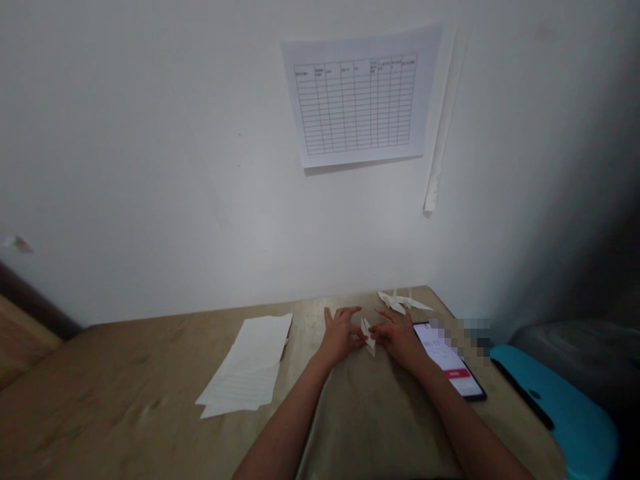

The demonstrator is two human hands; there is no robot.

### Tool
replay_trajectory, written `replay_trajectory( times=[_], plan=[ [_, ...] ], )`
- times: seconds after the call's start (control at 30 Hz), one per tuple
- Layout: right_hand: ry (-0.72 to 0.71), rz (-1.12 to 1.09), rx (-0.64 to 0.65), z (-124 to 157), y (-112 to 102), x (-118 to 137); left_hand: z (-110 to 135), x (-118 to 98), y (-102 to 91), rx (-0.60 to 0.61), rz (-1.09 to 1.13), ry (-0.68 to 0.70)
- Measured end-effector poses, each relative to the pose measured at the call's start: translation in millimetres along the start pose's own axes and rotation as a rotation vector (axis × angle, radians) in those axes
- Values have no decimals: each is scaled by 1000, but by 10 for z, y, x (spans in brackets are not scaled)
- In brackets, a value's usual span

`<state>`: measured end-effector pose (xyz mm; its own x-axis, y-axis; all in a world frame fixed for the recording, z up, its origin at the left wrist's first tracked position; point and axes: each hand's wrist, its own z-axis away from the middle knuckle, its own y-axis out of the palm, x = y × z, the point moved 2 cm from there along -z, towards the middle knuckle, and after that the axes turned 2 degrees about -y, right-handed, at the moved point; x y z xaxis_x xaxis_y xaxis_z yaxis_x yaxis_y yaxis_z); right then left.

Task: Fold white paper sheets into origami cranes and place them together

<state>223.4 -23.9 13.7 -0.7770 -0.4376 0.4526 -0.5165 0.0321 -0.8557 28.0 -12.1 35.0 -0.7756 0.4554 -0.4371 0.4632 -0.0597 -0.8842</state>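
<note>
Head cam showed my left hand [340, 337] and right hand [397, 337] pinching a folded paper piece [369, 337] between them (two hands kept it steady).

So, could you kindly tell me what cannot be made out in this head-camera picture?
In the head view:
- White folded paper piece: its middle is partly hidden by the fingers of the left hand and right hand.
- Black smartphone: its far end is covered by a pixelated blur patch, and its screen text is too small to read.
- Printed grid sheet on the wall: its column headings are too small to read.
</note>
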Motion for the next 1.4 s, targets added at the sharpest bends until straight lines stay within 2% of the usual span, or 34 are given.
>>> replay_trajectory(
  times=[0.4, 0.9, 1.4],
  plan=[
    [18, 44, -29, 23, -46, 57, 13, -12, 6, -18, -53, 45],
    [-15, 56, 14, -25, -32, 41, 13, 16, 15, -35, -98, 37],
    [1, 81, -38, -23, -24, 40, -2, 44, 10, -97, -65, 13]
  ],
)
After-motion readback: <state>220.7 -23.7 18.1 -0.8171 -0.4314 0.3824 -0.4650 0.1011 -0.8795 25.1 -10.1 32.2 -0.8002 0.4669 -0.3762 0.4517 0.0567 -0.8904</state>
